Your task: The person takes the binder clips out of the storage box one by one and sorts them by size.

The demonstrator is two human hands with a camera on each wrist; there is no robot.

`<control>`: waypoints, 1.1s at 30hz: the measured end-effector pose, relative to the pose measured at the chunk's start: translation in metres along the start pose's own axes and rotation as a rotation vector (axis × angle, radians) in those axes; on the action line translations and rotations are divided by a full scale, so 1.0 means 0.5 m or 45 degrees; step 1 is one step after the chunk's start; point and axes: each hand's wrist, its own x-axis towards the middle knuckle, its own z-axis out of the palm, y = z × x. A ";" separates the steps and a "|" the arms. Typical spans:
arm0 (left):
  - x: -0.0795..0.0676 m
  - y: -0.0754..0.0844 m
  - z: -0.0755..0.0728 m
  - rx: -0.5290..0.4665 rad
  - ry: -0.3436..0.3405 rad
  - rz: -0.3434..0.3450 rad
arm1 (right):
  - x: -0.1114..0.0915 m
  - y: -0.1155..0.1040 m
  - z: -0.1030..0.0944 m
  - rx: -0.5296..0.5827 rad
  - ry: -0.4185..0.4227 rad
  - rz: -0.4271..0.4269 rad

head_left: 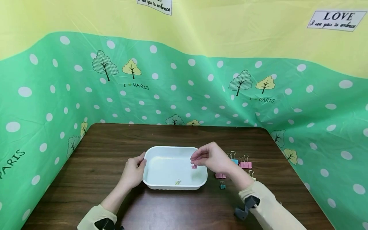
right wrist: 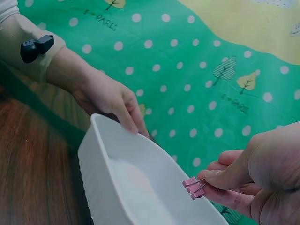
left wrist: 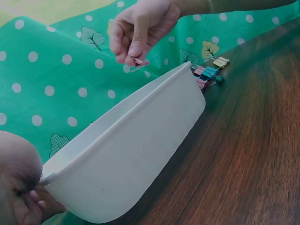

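Note:
A white rectangular tray (head_left: 172, 187) stands on the table, with a small yellowish binder clip (head_left: 178, 182) lying inside near its front wall. My left hand (head_left: 133, 171) grips the tray's left rim, thumb over the edge. Over the right part of the tray, my right hand (head_left: 211, 157) pinches a small pink binder clip (right wrist: 193, 187) by its wire handles between thumb and fingers. The clip's body hangs below the fingertips, over the inside of the tray.
Right of the tray lie several binder clips: a pink one (head_left: 245, 165), another pink one (head_left: 220, 175), a blue one (head_left: 234, 161) and a small teal one (head_left: 222, 186). My right forearm partly covers this group. A patterned green and yellow cloth (head_left: 184, 83) hangs around the dark wooden table (head_left: 115, 137).

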 end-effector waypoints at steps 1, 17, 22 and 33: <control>0.000 0.000 0.000 0.002 0.001 0.000 | -0.005 0.001 -0.005 0.001 0.008 0.004; -0.003 0.002 0.004 0.004 -0.007 -0.014 | -0.093 0.045 -0.062 0.070 0.067 0.078; -0.002 0.004 0.001 -0.004 -0.014 -0.022 | -0.118 0.061 -0.078 0.132 0.079 0.078; -0.001 0.006 -0.001 0.000 -0.017 -0.018 | -0.168 0.107 -0.109 0.055 0.106 0.049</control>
